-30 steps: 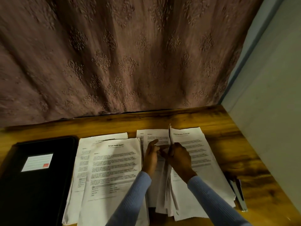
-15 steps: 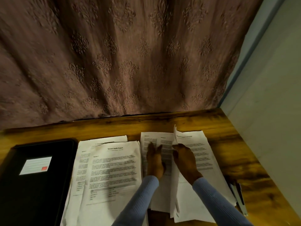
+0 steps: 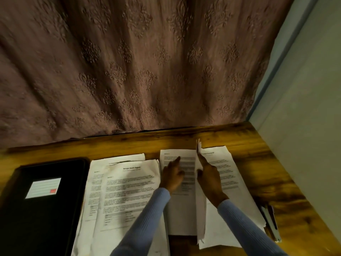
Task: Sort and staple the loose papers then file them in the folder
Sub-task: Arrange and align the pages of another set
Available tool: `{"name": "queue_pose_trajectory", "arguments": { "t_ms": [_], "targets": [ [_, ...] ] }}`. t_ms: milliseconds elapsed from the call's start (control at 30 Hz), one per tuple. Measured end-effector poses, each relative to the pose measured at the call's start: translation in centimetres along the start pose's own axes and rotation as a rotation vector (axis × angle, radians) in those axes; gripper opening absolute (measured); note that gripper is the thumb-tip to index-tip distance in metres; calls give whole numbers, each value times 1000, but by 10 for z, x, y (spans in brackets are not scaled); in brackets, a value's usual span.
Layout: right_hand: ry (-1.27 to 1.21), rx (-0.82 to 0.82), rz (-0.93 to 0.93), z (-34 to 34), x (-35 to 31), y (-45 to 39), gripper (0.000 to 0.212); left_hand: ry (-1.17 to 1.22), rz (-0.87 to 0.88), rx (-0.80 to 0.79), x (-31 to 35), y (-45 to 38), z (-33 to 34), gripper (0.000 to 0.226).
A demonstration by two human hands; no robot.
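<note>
Head view: left hand (image 3: 172,175) is laid on the middle printed sheet (image 3: 181,209), index finger extended. A raised stack of sheets (image 3: 200,200) is gripped by the right hand (image 3: 208,179). Black folder (image 3: 42,206) is seen at 9 o'clock, stapler (image 3: 270,221) at 3 o'clock on the wooden table (image 3: 258,163).

Home desk corner, used for paperwork. Wooden table (image 3: 249,163) with dark grain, pushed against a mauve curtain (image 3: 147,61) embossed with a floral pattern, which hangs to the table's far edge. Pale painted wall (image 3: 304,126) closes the right side. On the table: printed papers (image 3: 127,191) in overlapping piles, black folder (image 3: 46,209) with white label, stapler (image 3: 270,222) at the right edge.
</note>
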State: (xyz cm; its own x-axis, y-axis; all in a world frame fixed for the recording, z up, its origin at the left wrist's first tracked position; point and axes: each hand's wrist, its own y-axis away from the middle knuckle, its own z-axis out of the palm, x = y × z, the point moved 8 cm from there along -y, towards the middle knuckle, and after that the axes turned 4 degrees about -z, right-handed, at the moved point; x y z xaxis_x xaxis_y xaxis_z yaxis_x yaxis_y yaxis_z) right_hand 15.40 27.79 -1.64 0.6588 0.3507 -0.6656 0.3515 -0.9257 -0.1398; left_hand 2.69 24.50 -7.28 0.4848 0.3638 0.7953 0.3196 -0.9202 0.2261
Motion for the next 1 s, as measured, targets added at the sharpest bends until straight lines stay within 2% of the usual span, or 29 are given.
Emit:
{"name": "queue_pose_trajectory", "arguments": {
  "t_ms": [67,133,200,267,333,367,467,500,567,667,700,800,833,900,933,1000],
  "targets": [
    [6,23,-41,-5,2,1,60,-276,-77,-147,-7,-1,15,69],
    [46,-7,-53,-5,5,2,60,-279,-105,-236,-11,-3,34,77],
    [8,22,-44,-9,7,3,48,-372,-48,-248,2,-1,45,80],
    [26,70,-28,-17,11,5,36,-233,-2,-171,14,-3,55,68],
    [90,67,1,-21,18,5,31,16,27,-82,24,3,54,53],
    [93,59,13,-22,21,5,30,170,-13,-22,22,4,48,47],
    [88,39,3,-24,26,4,33,648,-237,391,-7,11,8,30],
    [81,38,-5,-25,25,4,37,714,-260,461,-13,12,0,22],
    [19,47,-29,-26,20,6,51,638,-225,414,-12,7,-5,18],
    [-22,22,11,-24,15,9,72,577,-253,286,-8,0,-6,45],
    [-40,3,49,-21,16,9,73,579,-306,253,-11,-2,-6,41],
    [-152,-19,108,-12,19,8,49,618,-330,132,-6,-1,-4,8],
    [-124,-25,93,-9,16,7,52,633,-335,100,-5,0,-2,6],
    [-94,-75,38,2,9,6,64,695,-330,86,-5,2,1,7],
    [-139,-93,20,7,6,6,62,734,-327,97,-6,3,1,15],
    [-188,-129,-10,13,2,6,44,813,-356,113,-7,8,4,38]
  ]
}}
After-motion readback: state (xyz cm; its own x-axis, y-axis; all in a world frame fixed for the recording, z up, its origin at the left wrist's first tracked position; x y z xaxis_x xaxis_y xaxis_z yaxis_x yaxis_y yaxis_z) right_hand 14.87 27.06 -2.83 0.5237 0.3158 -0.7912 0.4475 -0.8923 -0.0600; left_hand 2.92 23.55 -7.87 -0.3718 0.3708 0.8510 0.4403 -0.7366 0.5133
